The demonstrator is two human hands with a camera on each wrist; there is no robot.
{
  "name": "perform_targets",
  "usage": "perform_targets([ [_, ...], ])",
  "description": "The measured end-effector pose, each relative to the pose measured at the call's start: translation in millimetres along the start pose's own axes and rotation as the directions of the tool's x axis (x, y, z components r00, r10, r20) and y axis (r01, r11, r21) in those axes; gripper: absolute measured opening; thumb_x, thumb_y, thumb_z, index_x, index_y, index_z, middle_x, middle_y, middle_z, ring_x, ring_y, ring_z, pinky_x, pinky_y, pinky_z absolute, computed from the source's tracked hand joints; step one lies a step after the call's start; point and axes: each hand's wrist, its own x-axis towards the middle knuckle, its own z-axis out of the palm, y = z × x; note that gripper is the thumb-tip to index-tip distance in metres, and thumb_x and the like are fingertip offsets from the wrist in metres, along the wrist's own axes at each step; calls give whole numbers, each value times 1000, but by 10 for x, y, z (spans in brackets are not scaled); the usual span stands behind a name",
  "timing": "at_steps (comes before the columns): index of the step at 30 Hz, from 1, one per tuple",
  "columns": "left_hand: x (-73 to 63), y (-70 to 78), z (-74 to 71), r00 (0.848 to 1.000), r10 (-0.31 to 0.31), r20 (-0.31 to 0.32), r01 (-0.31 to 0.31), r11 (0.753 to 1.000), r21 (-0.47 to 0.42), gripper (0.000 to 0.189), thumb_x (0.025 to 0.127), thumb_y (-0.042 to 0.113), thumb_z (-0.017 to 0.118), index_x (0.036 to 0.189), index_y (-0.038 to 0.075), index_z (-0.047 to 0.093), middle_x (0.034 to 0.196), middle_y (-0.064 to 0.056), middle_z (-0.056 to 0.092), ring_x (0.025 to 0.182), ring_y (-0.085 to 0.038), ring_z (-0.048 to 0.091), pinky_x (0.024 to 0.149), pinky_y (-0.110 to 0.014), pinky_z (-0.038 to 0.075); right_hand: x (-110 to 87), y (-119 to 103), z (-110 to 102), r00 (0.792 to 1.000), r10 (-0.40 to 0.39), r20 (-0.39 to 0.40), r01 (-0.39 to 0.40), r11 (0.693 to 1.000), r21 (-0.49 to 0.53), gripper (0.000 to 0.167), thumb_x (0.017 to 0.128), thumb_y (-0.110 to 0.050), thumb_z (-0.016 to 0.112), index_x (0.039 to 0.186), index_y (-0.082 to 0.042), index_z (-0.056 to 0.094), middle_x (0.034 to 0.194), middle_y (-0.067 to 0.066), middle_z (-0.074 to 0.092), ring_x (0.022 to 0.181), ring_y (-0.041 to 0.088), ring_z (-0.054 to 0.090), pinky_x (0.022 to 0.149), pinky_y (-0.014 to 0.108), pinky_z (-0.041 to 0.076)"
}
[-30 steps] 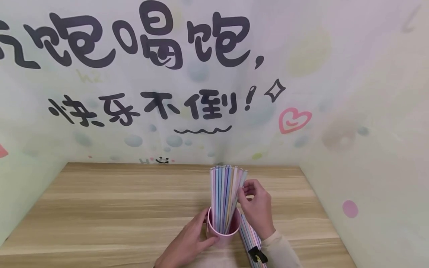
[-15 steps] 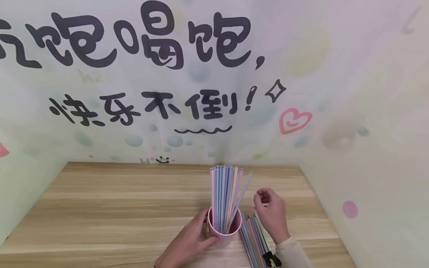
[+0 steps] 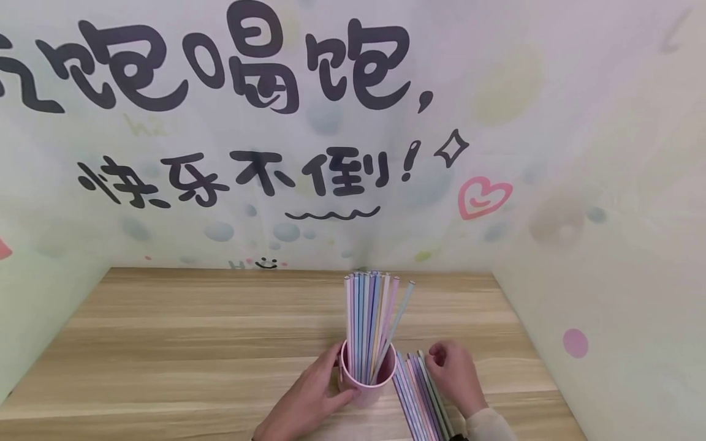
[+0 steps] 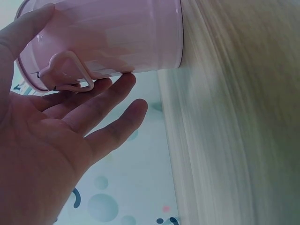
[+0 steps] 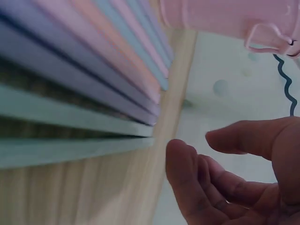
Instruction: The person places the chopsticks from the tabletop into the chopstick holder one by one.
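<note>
A pink cup [image 3: 366, 395] with a small wire-like handle stands on the table, holding several long, thin pastel sticks [image 3: 361, 324] that look like pencils. My left hand [image 3: 309, 392] grips its left side, thumb near the rim and fingers behind; in the left wrist view the handle [image 4: 70, 70] lies between them. Right of the cup, more pastel sticks [image 3: 421, 392] lie side by side on the table. By their far ends hovers my right hand [image 3: 455, 376], fingers bent, with nothing between thumb and forefinger in the right wrist view. One pale blue stick [image 3: 399, 315] leans right in the cup.
The wood-grain table [image 3: 209, 355] ends at a printed back wall [image 3: 265, 239] behind the cup. A side wall [image 3: 607, 275] rises on the right. A black band or clip [image 3: 459, 437] shows at the bottom edge among the lying sticks.
My right hand has let go of the pale blue stick, which now leans right, and has moved right and down to the lying sticks. Those have spread out. The left hand stays put.
</note>
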Motion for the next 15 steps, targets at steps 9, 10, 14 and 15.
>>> perform_targets([
  [9,2,5,-5,1000,0,-2,0,1000,9,79,90,37,74,153,19,31,148,4,46,133,-18,46,110,-48,42,-54,156,58,991,71,110,-59,993,-107,5,80,-3,72,81,-1,67,73,4,62,66,16,57,58,32,53],
  [10,1,7,-6,1000,1,-2,-1,1000,7,79,89,37,74,153,19,31,148,4,46,134,-19,46,110,-49,42,-59,161,65,991,77,110,-65,992,-110,5,81,-3,71,81,-1,67,73,4,62,66,16,56,58,32,52],
  [14,0,14,-4,1000,5,-2,-5,1000,10,78,90,38,73,153,18,32,147,2,47,133,-21,46,110,-49,42,-82,180,89,989,97,111,-84,989,-120,4,82,-2,70,82,-1,67,73,4,61,66,17,56,57,33,51],
  [15,-2,15,-3,1000,7,-3,-7,1000,12,78,90,38,73,153,18,32,147,1,48,133,-21,46,110,-50,42,-88,187,93,989,98,107,-85,989,-123,4,81,-1,70,82,-1,67,73,4,62,66,17,56,58,33,52],
])
